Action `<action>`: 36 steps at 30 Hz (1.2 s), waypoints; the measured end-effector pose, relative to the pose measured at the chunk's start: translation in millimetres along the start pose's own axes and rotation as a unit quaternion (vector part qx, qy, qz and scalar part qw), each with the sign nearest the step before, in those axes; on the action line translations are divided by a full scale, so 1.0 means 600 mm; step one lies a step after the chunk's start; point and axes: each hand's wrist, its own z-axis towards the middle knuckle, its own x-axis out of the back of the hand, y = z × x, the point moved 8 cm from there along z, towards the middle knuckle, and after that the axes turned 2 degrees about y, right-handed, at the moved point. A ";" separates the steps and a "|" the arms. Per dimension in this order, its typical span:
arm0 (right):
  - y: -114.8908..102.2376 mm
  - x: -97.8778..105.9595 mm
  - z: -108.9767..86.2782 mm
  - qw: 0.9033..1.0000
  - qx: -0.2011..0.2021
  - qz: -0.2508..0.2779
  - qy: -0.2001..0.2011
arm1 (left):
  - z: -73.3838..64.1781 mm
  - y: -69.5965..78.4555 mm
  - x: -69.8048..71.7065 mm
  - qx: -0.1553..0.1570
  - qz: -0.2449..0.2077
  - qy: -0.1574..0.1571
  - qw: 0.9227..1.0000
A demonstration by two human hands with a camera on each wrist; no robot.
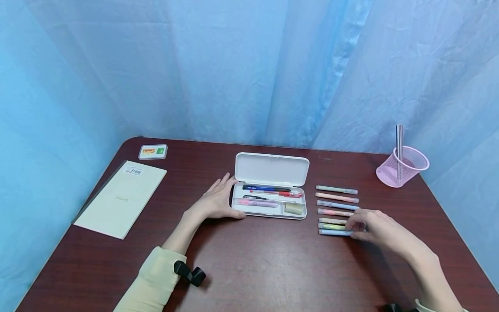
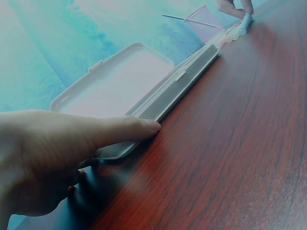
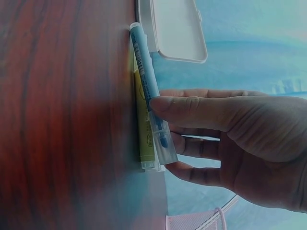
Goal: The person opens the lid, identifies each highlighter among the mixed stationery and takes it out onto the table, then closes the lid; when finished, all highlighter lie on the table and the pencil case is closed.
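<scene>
An open white pencil case (image 1: pixel 271 170) lies on the table, its lid raised at the back. Inside are a blue pen (image 1: pixel 267 188), a red pen (image 1: pixel 290 194), a black pen, a pink highlighter (image 1: pixel 257 203) and a beige eraser-like block (image 1: pixel 293 209). My left hand (image 1: pixel 218 199) holds the case's left end, thumb (image 2: pixel 139 129) against the front side. Right of the case, several pastel highlighters (image 1: pixel 337 190) lie in a column. My right hand (image 1: pixel 376 227) pinches the capped end of the nearest, a light-blue highlighter (image 3: pixel 146 64), beside a yellow one (image 3: pixel 145 139).
A pink mesh pen cup (image 1: pixel 393 173) with striped sticks (image 1: pixel 399 143) stands at the back right. On the left lie a cream notebook (image 1: pixel 121 199) and a small clear-edged card case (image 1: pixel 153 152). Blue curtains (image 1: pixel 218 78) hang behind the dark red table (image 1: pixel 265 268).
</scene>
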 end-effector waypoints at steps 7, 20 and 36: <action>-0.003 0.000 0.000 1.000 -0.008 -0.009 -0.003 | 0.000 -0.001 -0.001 0.000 -0.001 -0.001 1.000; -0.001 -0.008 0.002 0.999 -0.024 -0.011 -0.028 | 0.001 -0.002 -0.001 0.000 0.002 -0.002 1.000; -0.002 -0.012 0.006 0.999 -0.018 -0.004 -0.034 | -0.001 0.000 0.000 0.003 0.000 -0.003 1.000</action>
